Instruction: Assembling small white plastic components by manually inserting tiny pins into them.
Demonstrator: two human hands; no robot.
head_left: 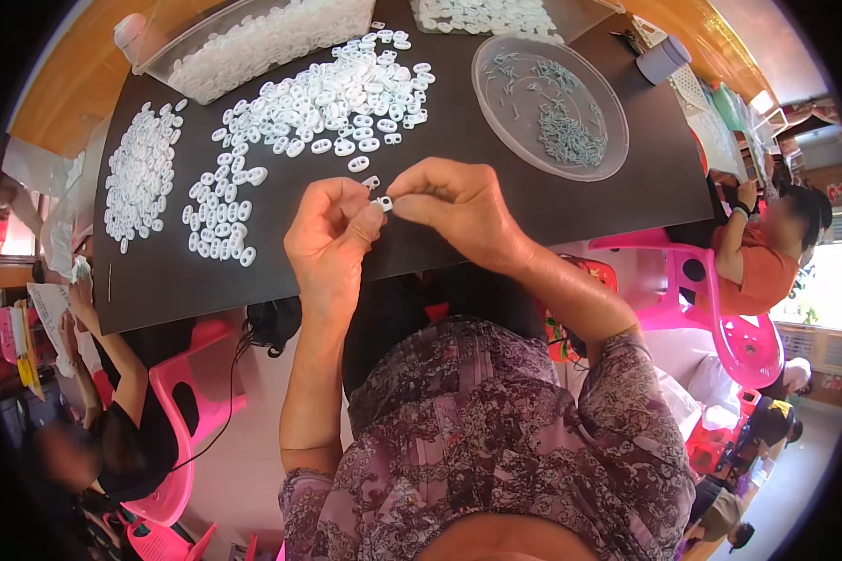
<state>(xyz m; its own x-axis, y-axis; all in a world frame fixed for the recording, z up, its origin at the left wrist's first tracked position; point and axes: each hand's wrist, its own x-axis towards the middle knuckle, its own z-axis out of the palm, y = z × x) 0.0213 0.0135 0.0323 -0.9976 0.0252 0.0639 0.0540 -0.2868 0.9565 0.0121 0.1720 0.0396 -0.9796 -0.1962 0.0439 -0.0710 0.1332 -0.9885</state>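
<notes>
Above the near edge of the dark table, my left hand (327, 234) pinches a small white plastic piece (384, 203) between thumb and fingers. My right hand (468, 206) meets it from the right, its thumb and index finger pressed together against the piece; anything tiny inside that pinch is hidden. Another white piece (371, 182) shows just beyond my left fingertips. Farther away spreads a big heap of white two-holed oval pieces (327, 98), with a loose group (220, 215) of them nearer on the left. Small grey-green screw-like pins (571, 136) lie in a round clear plastic tray (617, 154).
A second white pile (142, 173) sits at the table's left. Clear bins (206, 92) of white pieces stand along the far side. A grey-lidded jar (664, 59) is at far right. People sit on both sides, by pink plastic chairs (173, 449). A dark cable (229, 393) hangs at left.
</notes>
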